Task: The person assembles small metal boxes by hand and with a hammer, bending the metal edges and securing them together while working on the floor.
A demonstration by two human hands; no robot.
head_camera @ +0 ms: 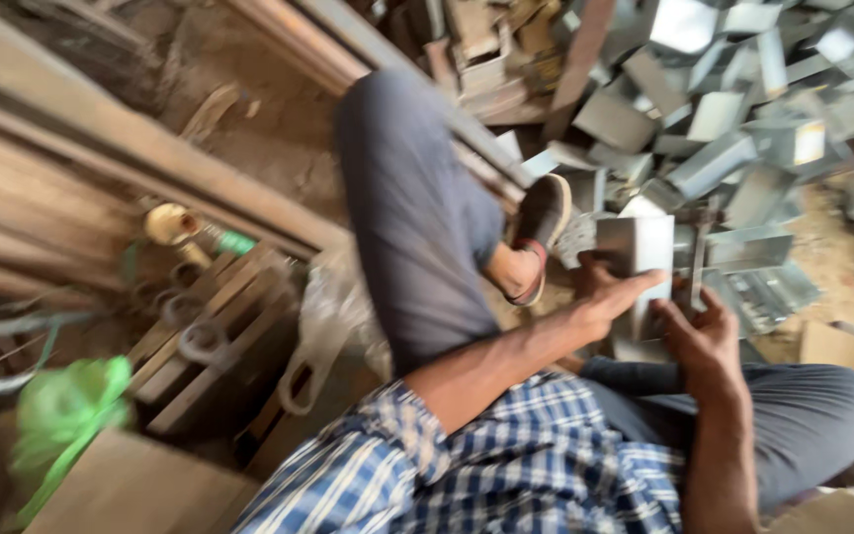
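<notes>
Both hands, left [613,297] and right [701,341], are clamped on a bent metal box [637,259] held over the lap beside the sandal [542,222]; its raw sheet edges may cut fingers if the grip slips.

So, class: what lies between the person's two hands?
In the head view, a folded grey sheet-metal piece sits between the left hand and the right hand; both hands grip it. Blur hides finer detail.
</notes>
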